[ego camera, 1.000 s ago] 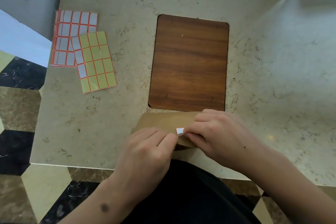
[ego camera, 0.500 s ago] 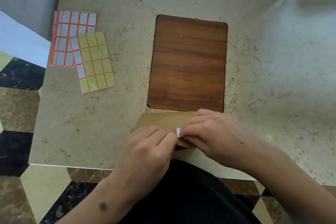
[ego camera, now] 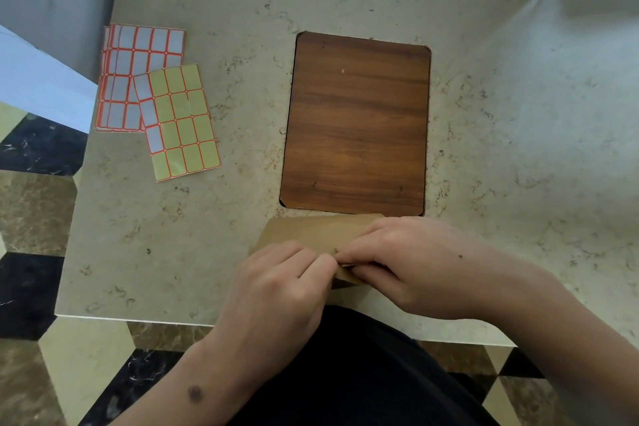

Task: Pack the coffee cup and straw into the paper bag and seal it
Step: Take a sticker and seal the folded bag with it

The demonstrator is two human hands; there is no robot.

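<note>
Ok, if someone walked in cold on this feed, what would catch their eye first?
Probably both hands, left and right, meeting at the table's near edge and pinching the folded top of the paper bag. Next, the wood panel just beyond the bag. Then the two label sheets far left, the yellow one overlapping the white one.

**Much of the bag lies out of sight**

The paper bag (ego camera: 311,232) is largely covered by the left hand (ego camera: 276,287) and right hand (ego camera: 408,266); its near edge and contents cannot be seen. A pale sliver (ego camera: 346,265) between the fingertips is too small to identify. The bench (ego camera: 518,149) runs off the right edge.
</note>
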